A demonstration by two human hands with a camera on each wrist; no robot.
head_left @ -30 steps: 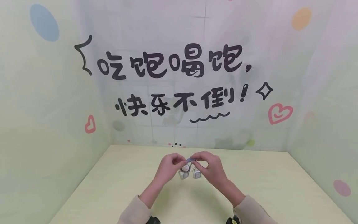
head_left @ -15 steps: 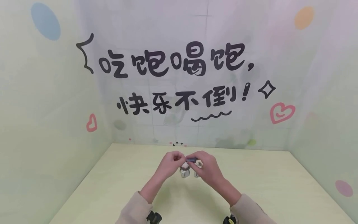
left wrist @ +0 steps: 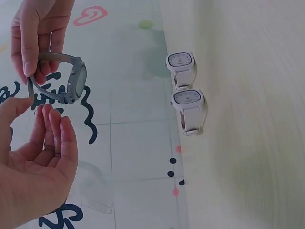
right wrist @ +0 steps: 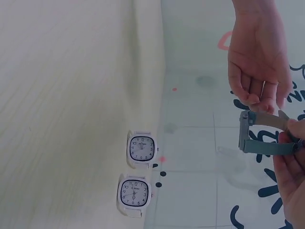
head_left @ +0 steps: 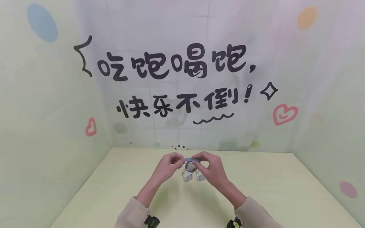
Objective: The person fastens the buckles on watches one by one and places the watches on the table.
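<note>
A blue-grey wristwatch (left wrist: 78, 82) hangs in the air between the hands, its strap bent into a loop. My right hand (head_left: 212, 166) pinches the strap near its ends, thumb against fingers. My left hand (head_left: 169, 167) is at the strap's free end, its thumb tip right at it and the other fingers loosely bent. In the left wrist view a gap shows between that thumb and the fingers. The right wrist view shows the watch from the side, with the left hand (right wrist: 257, 62) above it.
Two white wristwatches with square dials, one watch (right wrist: 142, 148) beside the other watch (right wrist: 134, 192), stand on the pale table (head_left: 182, 205) below the hands. A printed backdrop wall (head_left: 182, 133) rises behind the table, with side walls left and right.
My left hand has drawn slightly left, away from the right hand. The held watch has shifted a little left with more of its case and strap showing. The white watches stay put.
</note>
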